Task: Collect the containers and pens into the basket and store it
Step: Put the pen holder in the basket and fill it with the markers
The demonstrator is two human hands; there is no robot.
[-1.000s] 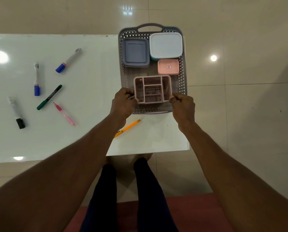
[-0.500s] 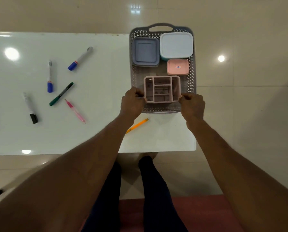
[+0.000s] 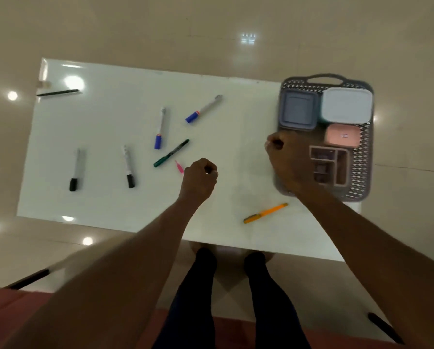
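Note:
A grey basket (image 3: 362, 172) sits at the white table's right end. It holds a grey-blue container (image 3: 297, 112), a white container (image 3: 345, 105), a small pink container (image 3: 343, 134) and a pink organizer (image 3: 337, 167). My right hand (image 3: 286, 162) hovers curled over the basket's left rim, holding nothing. My left hand (image 3: 199, 177) is curled over the pink pen (image 3: 178, 167), hiding most of it. Loose on the table lie two blue markers (image 3: 204, 109) (image 3: 160, 128), a green pen (image 3: 172, 152), two black markers (image 3: 129, 167) (image 3: 75, 170), a black pen (image 3: 57, 92) and an orange pen (image 3: 265, 213).
The table (image 3: 110, 197) stands on a glossy beige tiled floor. Its near edge runs just ahead of my legs (image 3: 203, 285). The basket overhangs the table's right edge. A reddish surface (image 3: 22, 303) fills the bottom of the view.
Both hands have let go of the pink organizer, which now stands in the basket. My left hand has moved left over the pink pen. The view has swung left.

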